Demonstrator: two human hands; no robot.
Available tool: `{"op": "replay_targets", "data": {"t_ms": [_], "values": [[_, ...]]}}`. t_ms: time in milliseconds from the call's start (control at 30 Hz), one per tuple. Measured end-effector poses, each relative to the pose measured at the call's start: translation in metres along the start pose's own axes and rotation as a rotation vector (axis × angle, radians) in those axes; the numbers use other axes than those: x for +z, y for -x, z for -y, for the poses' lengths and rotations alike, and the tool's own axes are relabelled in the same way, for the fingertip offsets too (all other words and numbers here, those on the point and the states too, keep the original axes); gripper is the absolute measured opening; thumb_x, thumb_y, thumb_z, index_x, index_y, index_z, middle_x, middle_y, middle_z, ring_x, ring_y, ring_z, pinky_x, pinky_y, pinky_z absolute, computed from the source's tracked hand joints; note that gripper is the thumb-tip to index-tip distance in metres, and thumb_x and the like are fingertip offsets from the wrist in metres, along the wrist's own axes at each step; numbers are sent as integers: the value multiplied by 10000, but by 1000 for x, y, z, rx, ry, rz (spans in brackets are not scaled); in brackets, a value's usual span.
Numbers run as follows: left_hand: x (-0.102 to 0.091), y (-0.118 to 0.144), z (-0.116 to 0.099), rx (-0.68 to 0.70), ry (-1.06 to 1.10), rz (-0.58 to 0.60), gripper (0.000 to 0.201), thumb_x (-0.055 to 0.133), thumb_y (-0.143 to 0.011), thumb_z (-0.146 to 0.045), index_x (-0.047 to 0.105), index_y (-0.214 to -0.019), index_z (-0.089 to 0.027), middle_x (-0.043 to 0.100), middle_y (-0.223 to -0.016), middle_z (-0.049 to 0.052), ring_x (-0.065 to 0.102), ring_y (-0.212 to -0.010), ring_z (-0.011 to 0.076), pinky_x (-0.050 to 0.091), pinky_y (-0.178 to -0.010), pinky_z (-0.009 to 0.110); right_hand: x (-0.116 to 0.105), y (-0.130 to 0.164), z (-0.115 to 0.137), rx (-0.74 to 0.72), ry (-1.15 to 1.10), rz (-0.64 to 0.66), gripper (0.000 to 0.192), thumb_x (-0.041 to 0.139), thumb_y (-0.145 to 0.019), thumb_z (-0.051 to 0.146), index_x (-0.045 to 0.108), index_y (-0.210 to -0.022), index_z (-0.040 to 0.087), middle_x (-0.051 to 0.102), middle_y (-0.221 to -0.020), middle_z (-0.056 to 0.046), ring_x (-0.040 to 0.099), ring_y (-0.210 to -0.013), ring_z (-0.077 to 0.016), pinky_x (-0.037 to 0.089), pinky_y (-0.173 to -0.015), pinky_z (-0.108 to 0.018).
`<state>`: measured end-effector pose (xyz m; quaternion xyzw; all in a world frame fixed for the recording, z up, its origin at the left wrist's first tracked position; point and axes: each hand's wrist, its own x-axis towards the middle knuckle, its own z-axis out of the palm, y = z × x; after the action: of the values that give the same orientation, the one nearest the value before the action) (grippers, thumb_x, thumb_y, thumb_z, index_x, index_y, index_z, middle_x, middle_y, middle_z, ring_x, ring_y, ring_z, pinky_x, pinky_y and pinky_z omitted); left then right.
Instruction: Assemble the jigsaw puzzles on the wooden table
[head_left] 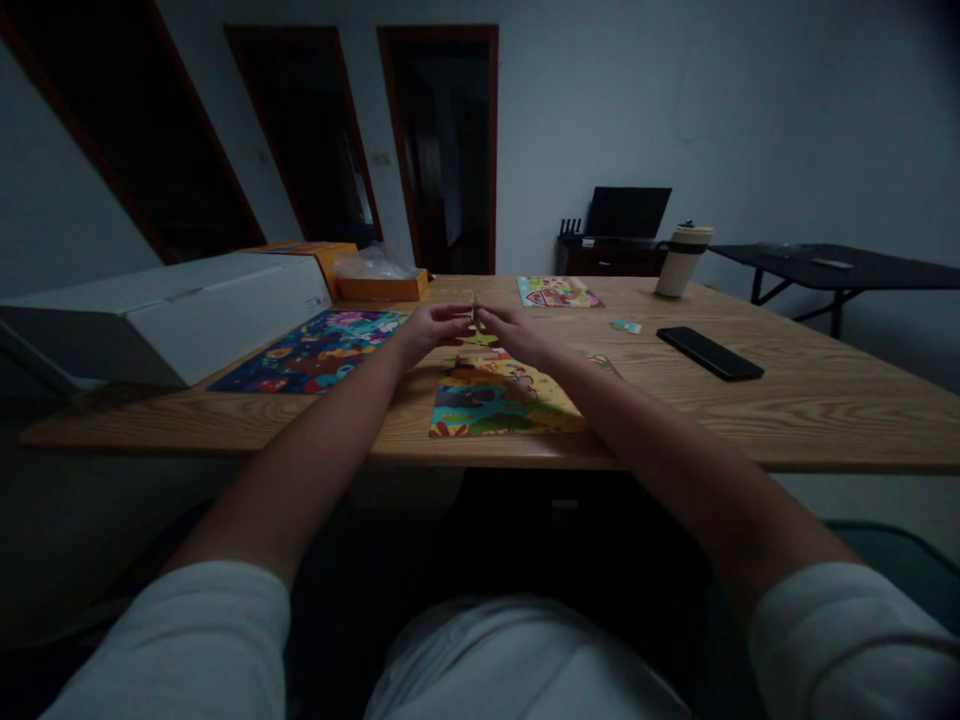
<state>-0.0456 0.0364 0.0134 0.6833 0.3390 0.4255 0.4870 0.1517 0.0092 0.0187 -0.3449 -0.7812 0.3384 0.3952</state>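
Both hands meet over the table above the far edge of a yellow and teal jigsaw puzzle (517, 400). Between the fingertips a small greenish puzzle piece (475, 312) stands nearly edge-on. My left hand (433, 330) grips it from the left with its fingers closed, and my right hand (514, 332) pinches it from the right. Just below the hands a yellow-green piece (482, 340) shows, partly covered. The right forearm hides part of the puzzle's right side.
A dark blue puzzle (315, 352) lies at left, beside a white box (240, 300) and an orange box tray (382, 288) with clear plastic. At right are a loose piece (626, 327), a black phone (709, 353) and a cup (684, 262). Farther back lies a pink puzzle (559, 291).
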Motion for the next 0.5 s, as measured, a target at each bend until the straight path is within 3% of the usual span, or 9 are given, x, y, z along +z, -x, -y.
{"op": "replay_targets", "data": {"t_ms": [133,233,333,500], "values": [[3,-1,2,75,-142,-19,559,829,-667,-332,678,-1180,-171,699,-1126,105,663,-929,197,507,-810,323,-5,8,-8,149,-437,100,411,422,-976,451,557,-1338,312,554,-1419,-24,581,-1185,-235,458,-1000,-440],[7,-7,6,175,-222,-176,458,786,-701,-340,693,-1104,-144,710,-1029,86,643,-814,164,505,-717,285,-11,10,-6,228,-554,88,432,384,-975,486,535,-1347,328,542,-1431,-9,597,-1168,-230,468,-998,-443],[2,-13,12,186,-259,-282,351,711,-761,-349,703,-1034,-127,709,-951,77,609,-734,140,475,-608,237,-18,8,-7,267,-592,-19,457,353,-979,495,506,-1355,286,571,-1396,-49,640,-1076,-225,517,-921,-431],[-15,-17,19,92,-362,-255,395,648,-788,-232,671,-1166,-118,712,-979,86,602,-733,134,462,-601,223,-37,5,-24,312,-484,-249,377,421,-954,433,540,-1244,224,633,-1290,-92,660,-865,-185,546,-747,-340]]}}
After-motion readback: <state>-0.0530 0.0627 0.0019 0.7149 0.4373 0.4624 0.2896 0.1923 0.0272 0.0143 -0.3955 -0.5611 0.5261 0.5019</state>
